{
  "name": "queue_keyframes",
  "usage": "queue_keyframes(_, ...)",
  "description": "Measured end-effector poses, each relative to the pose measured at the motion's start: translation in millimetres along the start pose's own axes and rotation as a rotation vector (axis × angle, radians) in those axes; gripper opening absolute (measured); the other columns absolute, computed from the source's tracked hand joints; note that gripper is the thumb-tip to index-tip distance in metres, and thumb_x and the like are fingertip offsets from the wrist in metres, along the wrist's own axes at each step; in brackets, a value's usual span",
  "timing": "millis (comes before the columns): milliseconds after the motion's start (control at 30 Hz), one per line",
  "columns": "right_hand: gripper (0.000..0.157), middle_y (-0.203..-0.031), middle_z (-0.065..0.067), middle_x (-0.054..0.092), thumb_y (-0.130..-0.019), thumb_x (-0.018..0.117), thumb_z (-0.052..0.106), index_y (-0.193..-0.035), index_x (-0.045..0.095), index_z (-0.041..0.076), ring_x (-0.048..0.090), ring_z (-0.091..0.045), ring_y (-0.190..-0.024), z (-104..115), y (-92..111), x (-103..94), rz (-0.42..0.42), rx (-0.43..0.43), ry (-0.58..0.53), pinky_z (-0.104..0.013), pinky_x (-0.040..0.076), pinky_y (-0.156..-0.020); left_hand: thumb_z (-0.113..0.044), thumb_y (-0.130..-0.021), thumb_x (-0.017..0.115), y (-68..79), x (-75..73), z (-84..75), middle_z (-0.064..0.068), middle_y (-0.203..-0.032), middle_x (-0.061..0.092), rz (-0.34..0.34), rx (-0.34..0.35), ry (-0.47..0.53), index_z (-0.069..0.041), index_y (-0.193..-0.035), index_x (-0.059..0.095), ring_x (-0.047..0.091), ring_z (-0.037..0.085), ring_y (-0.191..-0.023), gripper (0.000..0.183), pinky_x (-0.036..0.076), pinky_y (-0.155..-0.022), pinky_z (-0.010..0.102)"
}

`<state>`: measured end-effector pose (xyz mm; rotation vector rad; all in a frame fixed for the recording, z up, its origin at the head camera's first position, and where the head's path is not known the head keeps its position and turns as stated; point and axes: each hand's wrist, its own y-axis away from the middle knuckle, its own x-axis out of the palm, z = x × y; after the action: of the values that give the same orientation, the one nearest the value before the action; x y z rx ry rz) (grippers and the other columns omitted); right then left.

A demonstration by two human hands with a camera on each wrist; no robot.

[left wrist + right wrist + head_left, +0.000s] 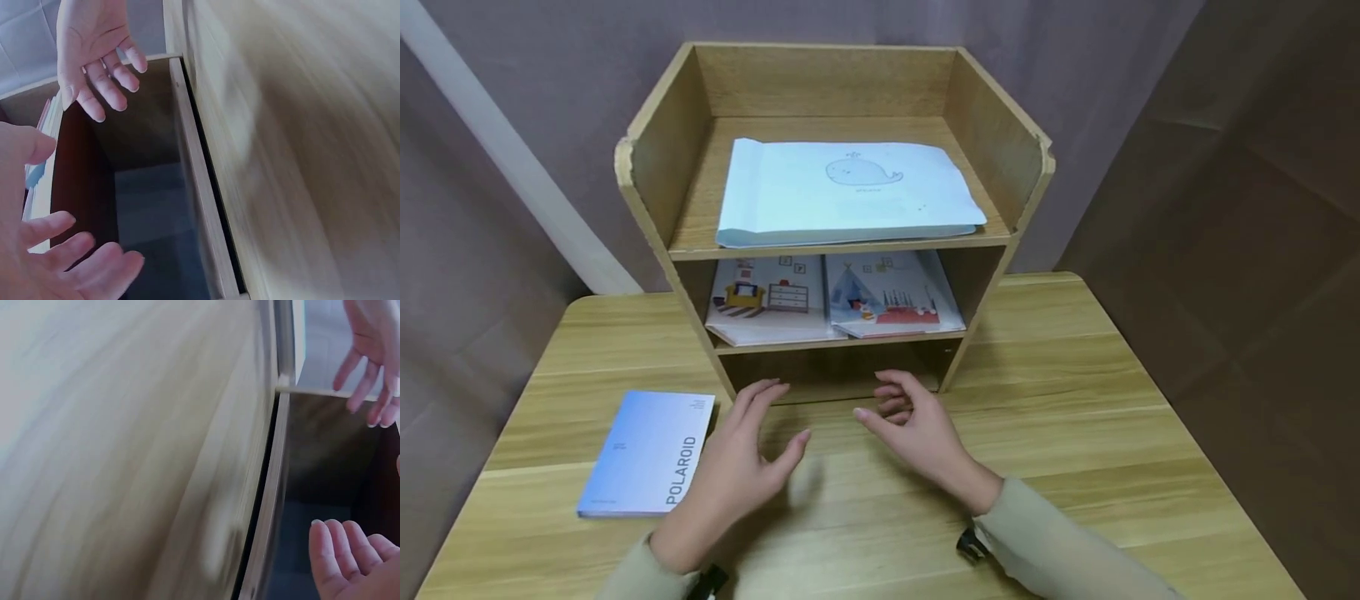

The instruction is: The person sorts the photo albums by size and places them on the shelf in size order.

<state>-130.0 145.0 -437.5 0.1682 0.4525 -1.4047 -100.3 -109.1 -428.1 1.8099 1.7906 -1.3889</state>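
Observation:
My left hand (741,462) hovers in front of the wooden shelf (820,246), fingers loosely bent and thumb apart, holding nothing. Facing it, my right hand (917,429) is also bare, its fingers gently curved, with a gap between the two palms. Both are nearest to the shelf's bottom compartment (835,371), where no object shows. In the left wrist view, the left fingers (94,262) spread before that compartment. The right wrist view has the right fingers (344,550) relaxed at its opening. To the left of my left hand lies a blue-and-white POLAROID book (640,450), flat on the table.
A thick white book with a whale drawing (857,192) lies on the top shelf. Two illustrated books, one left (775,300) and one right (887,296), lie side by side on the middle shelf. Everything stands on a wood-grain table (1067,400), with curtains behind.

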Motion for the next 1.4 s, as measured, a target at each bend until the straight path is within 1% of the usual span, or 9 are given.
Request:
queue_keyframes(133, 0.062, -0.112, -0.010, 0.065, -0.078, 0.080, 0.042, -0.129, 0.056, 0.016, 0.063, -0.019, -0.092, 4.2, -3.1, 13.0, 0.060, 0.081, -0.033, -0.032, 0.055, -0.076, -0.046, -0.084, 0.072, 8.7, -6.6, 9.9, 0.009, -0.133, 0.052, 0.036, -0.040, -0.039, -0.010, -0.135, 0.051, 0.055, 0.031, -0.115, 0.066, 0.052, -0.086, 0.050)
queue_keyframes(267, 0.067, -0.112, -0.006, 0.065, -0.079, 0.078, 0.046, -0.131, 0.055, 0.011, 0.062, -0.016, -0.092, 6.9, -5.3, 29.1, 0.112, 0.115, -0.008, -0.031, 0.054, -0.076, -0.049, -0.084, 0.071, 17.9, -16.1, 21.8, 0.013, -0.130, 0.056, 0.061, -0.076, -0.074, -0.007, -0.136, 0.050, 0.057, 0.034, -0.111, 0.070, 0.051, -0.085, 0.054)
queue_keyframes(500, 0.072, -0.111, -0.004, 0.064, -0.078, 0.076, 0.053, -0.132, 0.054, 0.012, 0.061, -0.016, -0.094, 11.8, -6.8, 58.4, 0.166, 0.148, 0.009, -0.031, 0.052, -0.078, -0.051, -0.081, 0.073, 29.3, -38.4, 43.6, 0.020, -0.124, 0.058, 0.058, -0.161, -0.168, -0.002, -0.136, 0.049, 0.055, 0.040, -0.111, 0.077, 0.048, -0.084, 0.059)
queue_keyframes(667, 0.076, -0.112, -0.004, 0.063, -0.078, 0.077, 0.052, -0.135, 0.052, 0.009, 0.060, -0.013, -0.091, 15.4, -7.2, 76.0, 0.232, 0.197, -0.060, -0.030, 0.053, -0.076, -0.052, -0.080, 0.073, 32.8, -52.0, 56.5, 0.027, -0.123, 0.056, 0.059, -0.247, -0.209, 0.002, -0.134, 0.048, 0.054, 0.047, -0.108, 0.081, 0.045, -0.083, 0.062)
queue_keyframes(933, 0.080, -0.120, -0.008, 0.060, -0.079, 0.077, 0.046, -0.140, 0.044, 0.006, 0.061, -0.016, -0.100, 21.0, -9.3, 101.0, 0.319, 0.303, -0.216, -0.032, 0.054, -0.079, -0.044, -0.073, 0.082, 33.7, -65.3, 81.9, 0.035, -0.122, 0.051, 0.008, -0.314, -0.256, 0.009, -0.135, 0.042, 0.049, 0.052, -0.107, 0.090, 0.041, -0.083, 0.066)
queue_keyframes(1067, 0.083, -0.120, -0.008, 0.059, -0.079, 0.078, 0.046, -0.142, 0.042, 0.007, 0.060, -0.016, -0.100, 27.1, -11.8, 114.2, 0.319, 0.331, -0.261, -0.031, 0.055, -0.079, -0.042, -0.068, 0.086, 33.0, -69.8, 94.3, 0.041, -0.124, 0.044, -0.006, -0.376, -0.256, 0.014, -0.138, 0.035, 0.044, 0.056, -0.109, 0.103, 0.038, -0.088, 0.069)
queue_keyframes(1167, 0.081, -0.119, -0.008, 0.059, -0.079, 0.079, 0.044, -0.141, 0.042, 0.008, 0.061, -0.016, -0.098, 32.3, -14.0, 124.0, 0.309, 0.360, -0.308, -0.032, 0.056, -0.076, -0.044, -0.064, 0.089, 34.0, -71.9, 101.9, 0.043, -0.125, 0.042, 0.003, -0.428, -0.244, 0.017, -0.139, 0.030, 0.042, 0.057, -0.110, 0.113, 0.036, -0.090, 0.070)
queue_keyframes(1300, 0.079, -0.120, -0.008, 0.058, -0.079, 0.079, 0.042, -0.140, 0.043, 0.008, 0.059, -0.017, -0.101, 38.3, -16.6, 136.8, 0.285, 0.384, -0.348, -0.032, 0.056, -0.076, -0.045, -0.061, 0.090, 37.6, -72.2, 108.9, 0.045, -0.127, 0.039, 0.036, -0.469, -0.220, 0.020, -0.139, 0.027, 0.040, 0.059, -0.113, 0.120, 0.034, -0.093, 0.069)
queue_keyframes(1400, 0.079, -0.121, -0.007, 0.058, -0.079, 0.079, 0.042, -0.140, 0.043, 0.008, 0.057, -0.017, -0.105, 41.4, -18.1, 146.5, 0.273, 0.392, -0.348, -0.032, 0.055, -0.079, -0.047, -0.061, 0.089, 39.7, -71.5, 112.4, 0.047, -0.126, 0.038, 0.066, -0.486, -0.212, 0.022, -0.139, 0.025, 0.039, 0.059, -0.113, 0.122, 0.033, -0.094, 0.069)
